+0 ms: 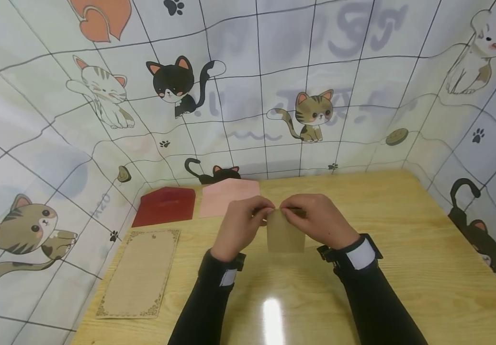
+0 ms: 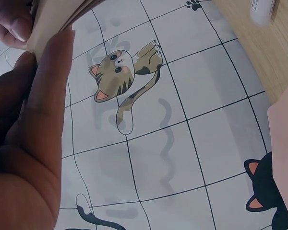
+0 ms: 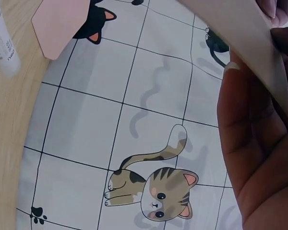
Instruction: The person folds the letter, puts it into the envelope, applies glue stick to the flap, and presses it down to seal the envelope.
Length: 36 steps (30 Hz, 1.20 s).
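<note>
A small tan piece of paper [image 1: 286, 235] hangs above the table between both hands. My left hand [image 1: 240, 225] pinches its top left edge between thumb and fingers. At the top right, my right hand [image 1: 319, 218] pinches the same paper, thumb on the near face. Several layers show along the paper's edge [image 2: 62, 17] in the left wrist view, so it looks folded. The right wrist view has the paper [image 3: 245, 33] slanting across the fingers. Part of it lies behind the right thumb and fingers.
At the table's back left lie a dark red envelope [image 1: 166, 206] and a pink envelope [image 1: 222, 199]. A tan letter sheet [image 1: 138, 275] with an ornate border lies in front of them. The wrist views show a white tube [image 3: 4, 45] on the wooden table. A cat-print cloth [image 1: 239, 96] surrounds it.
</note>
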Motion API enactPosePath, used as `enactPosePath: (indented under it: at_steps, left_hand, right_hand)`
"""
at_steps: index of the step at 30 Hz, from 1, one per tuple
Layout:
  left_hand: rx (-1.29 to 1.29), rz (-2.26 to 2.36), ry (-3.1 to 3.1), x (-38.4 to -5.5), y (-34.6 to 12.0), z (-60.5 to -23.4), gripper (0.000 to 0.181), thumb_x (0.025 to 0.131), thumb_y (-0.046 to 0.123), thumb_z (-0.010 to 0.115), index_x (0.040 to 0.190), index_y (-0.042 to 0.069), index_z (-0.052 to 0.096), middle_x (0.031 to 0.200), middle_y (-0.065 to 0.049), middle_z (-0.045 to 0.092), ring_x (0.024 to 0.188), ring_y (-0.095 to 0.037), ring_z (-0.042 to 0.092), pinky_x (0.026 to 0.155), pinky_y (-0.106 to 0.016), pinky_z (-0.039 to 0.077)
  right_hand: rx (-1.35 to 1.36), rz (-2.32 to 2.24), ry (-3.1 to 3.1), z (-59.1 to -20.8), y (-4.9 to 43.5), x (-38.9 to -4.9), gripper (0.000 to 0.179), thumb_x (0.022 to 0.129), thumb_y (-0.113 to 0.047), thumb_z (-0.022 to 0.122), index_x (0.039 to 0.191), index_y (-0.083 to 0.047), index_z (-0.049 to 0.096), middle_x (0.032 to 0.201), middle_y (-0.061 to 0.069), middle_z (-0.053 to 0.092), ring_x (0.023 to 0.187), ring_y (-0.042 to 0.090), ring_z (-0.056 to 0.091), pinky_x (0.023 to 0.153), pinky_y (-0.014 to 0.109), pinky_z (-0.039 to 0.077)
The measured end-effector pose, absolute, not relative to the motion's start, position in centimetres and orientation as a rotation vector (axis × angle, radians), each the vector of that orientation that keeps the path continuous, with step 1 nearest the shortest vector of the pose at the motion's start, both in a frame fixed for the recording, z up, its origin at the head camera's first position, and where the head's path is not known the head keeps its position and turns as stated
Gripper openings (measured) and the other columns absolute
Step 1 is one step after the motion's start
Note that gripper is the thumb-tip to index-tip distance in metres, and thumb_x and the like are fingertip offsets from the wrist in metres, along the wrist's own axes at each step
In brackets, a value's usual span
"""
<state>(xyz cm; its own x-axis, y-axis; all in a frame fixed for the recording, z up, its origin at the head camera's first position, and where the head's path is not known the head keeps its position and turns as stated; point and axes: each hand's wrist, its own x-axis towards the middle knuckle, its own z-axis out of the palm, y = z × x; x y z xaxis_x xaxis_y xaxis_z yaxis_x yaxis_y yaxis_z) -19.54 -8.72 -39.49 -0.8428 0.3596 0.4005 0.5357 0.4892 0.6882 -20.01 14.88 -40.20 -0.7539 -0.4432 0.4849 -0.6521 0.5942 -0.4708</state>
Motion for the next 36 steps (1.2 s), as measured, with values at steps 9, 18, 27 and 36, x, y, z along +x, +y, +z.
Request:
enactPosePath:
  at_steps: [9,18,27,36]
  left_hand:
    - [-0.652,-1.449,-2.510,-20.0,-9.5,-39.8,0.008,0.108,0.007,0.075,0.113,0.004,0.082,0.106,-0.013,0.082,0.093,-0.023,0.084,0.082,-0.026,0.070]
    - [-0.525,-1.649,-2.511,-20.1,-10.2,-40.7,0.008,0.108,0.005,0.076,0.113,0.005,0.081,0.107,-0.014,0.081,0.092,-0.022,0.083,0.081,-0.028,0.071]
    - [-0.518,-1.682,-2.514,-20.4,-10.7,-41.3,0.008,0.107,0.004,0.076,0.112,0.006,0.082,0.106,-0.013,0.081,0.092,-0.020,0.082,0.080,-0.028,0.071]
    - [-0.537,-1.628,-2.503,-20.5,-11.0,-41.6,0.008,0.106,0.002,0.077,0.111,0.006,0.083,0.105,-0.011,0.081,0.093,-0.018,0.080,0.081,-0.026,0.070]
  right_hand:
    - [0.848,1.031,-2.467,-40.7,15.5,-20.5,0.011,0.108,-0.009,0.076,0.114,-0.013,0.085,0.099,-0.002,0.084,0.081,0.004,0.069,0.076,0.030,0.062]
    - [0.798,1.147,-2.470,-41.5,15.8,-20.6,0.012,0.109,-0.008,0.075,0.112,-0.012,0.085,0.100,-0.001,0.084,0.084,0.004,0.072,0.078,0.029,0.064]
    - [0.791,1.191,-2.501,-42.3,16.5,-20.6,0.014,0.111,-0.009,0.072,0.115,-0.013,0.085,0.104,-0.002,0.084,0.089,0.004,0.075,0.079,0.027,0.064]
    - [0.775,1.209,-2.522,-42.5,16.7,-20.5,0.013,0.112,-0.011,0.072,0.111,-0.017,0.084,0.102,-0.005,0.083,0.089,0.004,0.076,0.080,0.028,0.065]
